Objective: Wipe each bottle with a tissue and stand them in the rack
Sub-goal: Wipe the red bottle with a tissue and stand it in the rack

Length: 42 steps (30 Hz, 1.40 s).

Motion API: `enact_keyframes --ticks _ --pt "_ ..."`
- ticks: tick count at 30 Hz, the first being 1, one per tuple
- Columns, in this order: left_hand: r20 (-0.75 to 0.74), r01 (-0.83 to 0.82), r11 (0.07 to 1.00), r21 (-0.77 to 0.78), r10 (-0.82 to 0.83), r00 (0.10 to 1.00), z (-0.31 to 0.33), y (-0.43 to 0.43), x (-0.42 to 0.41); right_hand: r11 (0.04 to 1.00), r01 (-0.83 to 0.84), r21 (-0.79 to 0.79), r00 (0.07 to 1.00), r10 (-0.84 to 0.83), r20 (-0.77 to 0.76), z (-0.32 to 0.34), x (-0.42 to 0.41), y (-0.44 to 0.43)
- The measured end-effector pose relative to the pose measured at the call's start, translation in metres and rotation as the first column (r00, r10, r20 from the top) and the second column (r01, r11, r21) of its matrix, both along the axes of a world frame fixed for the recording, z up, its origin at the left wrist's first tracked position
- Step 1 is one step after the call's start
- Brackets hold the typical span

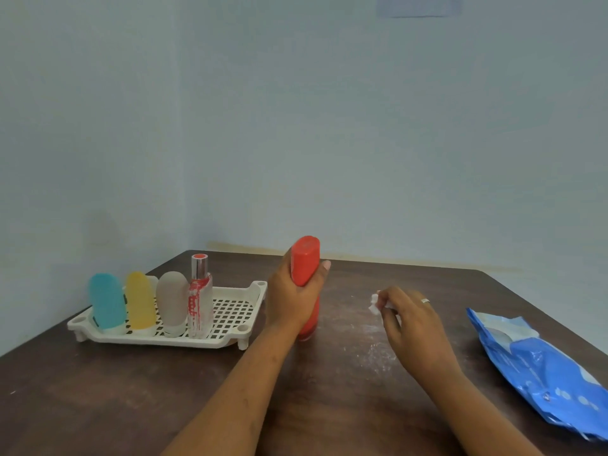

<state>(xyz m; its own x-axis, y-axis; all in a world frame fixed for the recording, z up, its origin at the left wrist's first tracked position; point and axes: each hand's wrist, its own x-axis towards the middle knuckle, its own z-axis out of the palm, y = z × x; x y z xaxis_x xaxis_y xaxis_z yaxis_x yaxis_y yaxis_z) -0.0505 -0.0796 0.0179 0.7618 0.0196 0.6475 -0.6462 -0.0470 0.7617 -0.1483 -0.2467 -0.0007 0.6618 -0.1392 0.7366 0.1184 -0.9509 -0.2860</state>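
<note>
Nearest, and farthest to the right of the rack, a crumpled blue tissue pack [539, 373] lies flat on the dark wooden table [98, 406]. Closer to the rack, though still well apart from it, the right hand [411, 319] hovers low over the tabletop. Its fingers are curled and pinch a small wad of white tissue [374, 306] at the fingertips, and a ring [425, 300] shows on one finger. The wood under this hand looks scuffed and whitish.

Between that hand and the rack, just beside the rack's right end, the left hand [292, 301] grasps the red bottle [306, 261] around its middle, fingers and thumb wrapped round it. The bottle is held nearly upright, cap end up and lower end down at the tabletop. Whether it rests on the wood cannot be told. The tissue is apart from the bottle.

The white slotted rack [197, 342] sits on the table's left side. Four bottles stand upright in a row along its left and middle part: blue bottle [107, 301], yellow bottle [140, 299], grey bottle [171, 301], then a clear spray bottle [200, 301] with red print and a shiny neck. Behind the rack is a pale blue wall [329, 126].
</note>
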Motion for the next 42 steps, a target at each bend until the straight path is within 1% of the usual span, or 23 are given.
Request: enact_keyframes --ticks 4,7,9,13,16,18,19,21,23,24,25,28,31,33,35,39,40,42 --pt "-0.185 0.099 0.983 -0.153 -0.127 0.974 0.005 0.003 0.002 1.0 -0.003 0.008 1.0 0.003 -0.011 0.002 -0.002 0.004" --pt "-0.288 0.201 0.947 -0.251 -0.271 0.918 0.007 0.004 0.005 1.0 -0.013 0.012 1.0 0.014 -0.015 0.002 -0.002 0.007" --pt "-0.312 0.281 0.92 -0.273 -0.361 0.879 0.007 0.005 0.007 1.0 -0.013 0.015 1.0 0.013 -0.023 0.002 -0.003 0.007" --pt "-0.296 0.429 0.867 -0.254 -0.492 0.819 0.006 0.009 0.01 1.0 -0.014 0.026 1.0 0.014 -0.027 0.002 -0.004 0.008" --pt "-0.321 0.52 0.804 -0.288 -0.593 0.739 0.004 0.01 0.011 0.998 -0.019 0.053 1.0 0.02 -0.02 0.002 -0.003 0.009" --pt "-0.349 0.548 0.768 -0.33 -0.639 0.685 0.005 0.01 0.009 0.996 -0.021 0.084 1.0 0.022 0.0 0.003 -0.003 0.011" --pt "-0.358 0.552 0.758 -0.348 -0.651 0.669 0.006 0.009 0.007 0.995 -0.031 0.091 0.999 0.028 0.035 0.004 -0.004 0.013" --pt "-0.378 0.544 0.758 -0.36 -0.652 0.657 0.009 0.008 0.003 0.994 -0.086 0.06 0.98 0.074 0.187 0.007 -0.008 0.021" --pt "-0.391 0.538 0.777 -0.327 -0.63 0.671 0.011 0.005 -0.002 0.984 -0.179 -0.006 0.917 0.17 0.36 0.01 -0.013 0.032" --pt "-0.393 0.531 0.788 -0.312 -0.616 0.682 0.012 0.002 -0.006 0.973 -0.223 -0.052 0.886 0.225 0.405 0.01 -0.014 0.037" --pt "-0.395 0.52 0.797 -0.308 -0.604 0.692 0.012 0.0 -0.008 0.96 -0.258 -0.104 0.865 0.278 0.417 0.01 -0.015 0.04" --pt "-0.384 0.538 0.791 -0.291 -0.612 0.692 0.012 -0.011 -0.017 0.919 -0.337 -0.202 0.847 0.39 0.362 0.008 -0.012 0.045" --pt "-0.379 0.588 0.759 -0.279 -0.65 0.659 0.009 -0.021 -0.024 0.894 -0.347 -0.283 0.856 0.426 0.294 0.008 -0.013 0.042" --pt "-0.371 0.591 0.759 -0.273 -0.65 0.663 0.009 -0.024 -0.027 0.893 -0.313 -0.324 0.871 0.406 0.278 0.009 -0.014 0.038" --pt "-0.384 0.577 0.772 -0.268 -0.635 0.671 0.009 -0.026 -0.027 0.916 -0.27 -0.298 0.88 0.36 0.309 0.011 -0.014 0.034" --pt "-0.366 0.59 0.748 -0.304 -0.664 0.652 0.009 -0.027 -0.032 0.982 -0.164 -0.096 0.882 0.19 0.432 0.016 -0.01 0.027" --pt "-0.364 0.594 0.741 -0.313 -0.671 0.646 0.007 -0.029 -0.032 0.986 -0.155 -0.067 0.882 0.169 0.44 0.016 -0.009 0.026" --pt "-0.359 0.594 0.737 -0.322 -0.676 0.643 0.006 -0.03 -0.031 0.983 -0.179 -0.042 0.876 0.179 0.447 0.014 -0.01 0.027"
